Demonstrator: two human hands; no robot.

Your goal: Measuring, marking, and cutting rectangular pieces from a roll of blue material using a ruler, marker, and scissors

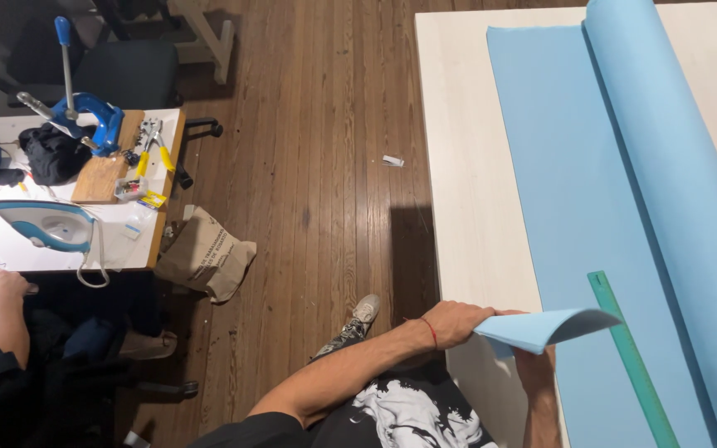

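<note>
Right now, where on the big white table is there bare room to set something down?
The bare strip of white table left of the light blue sheet is free. The far right corner past the blue roll has some room. The green ruler crowds the near sheet.

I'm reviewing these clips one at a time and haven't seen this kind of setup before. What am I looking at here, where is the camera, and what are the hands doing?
There is one picture, taken by a camera worn on a person's head and looking down, so the arms at the bottom are the wearer's own. No machine is involved, just bare hands. The left hand lifts the near corner of a light blue sheet, folding it up off a pale table. The right hand is mostly hidden beneath that lifted corner; only its forearm shows, so its grip cannot be judged. The sheet unrolls from a blue roll, and a green ruler lies on it. At the left, another person's hand rests at a smaller desk holding an iron and a blue hand press.
</note>
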